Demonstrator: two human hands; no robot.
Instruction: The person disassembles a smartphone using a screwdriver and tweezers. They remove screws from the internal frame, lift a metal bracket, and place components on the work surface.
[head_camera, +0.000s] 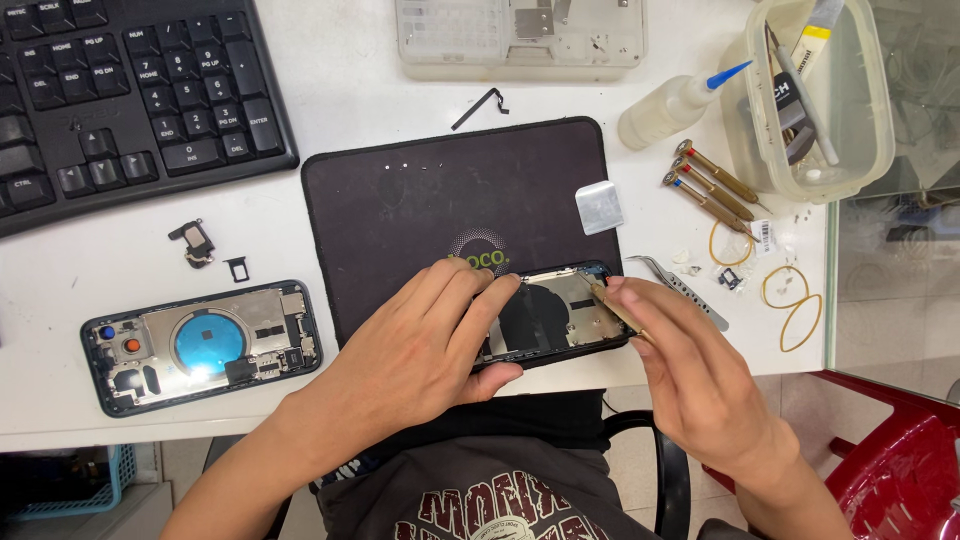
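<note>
- The mat (420, 190), a dark, soft-looking rectangle with rounded corners, lies on the white bench (340, 100); every place below is told from it.
- An opened phone (555, 315), a dark frame with bare metal plates and a round black coil, sits on the mat's near edge.
- The left hand (420, 345) lies over the phone's left half, fingers curled down on it and thumb under the near edge, clamping it.
- The right hand (690, 375), at the mat's near right corner, pinches a thin brass-coloured screwdriver (612, 305) whose tip rests on the phone's right end.
- A small shiny foil square (599, 207) lies on the mat's right edge.
- Right of the mat: curved steel tweezers (680, 287), three brass-handled drivers (712, 185), yellow rubber bands (795, 300), a soft plastic bottle (672, 105) with a blue nozzle, and a clear tub (850, 130) of tools.
- Left of the mat: a second phone shell (200, 345), glossy, with a blue ring inside, and a black keyboard (120, 90) beyond it.
- Beyond the mat's far edge stands a clear ridged tray (520, 40).
</note>
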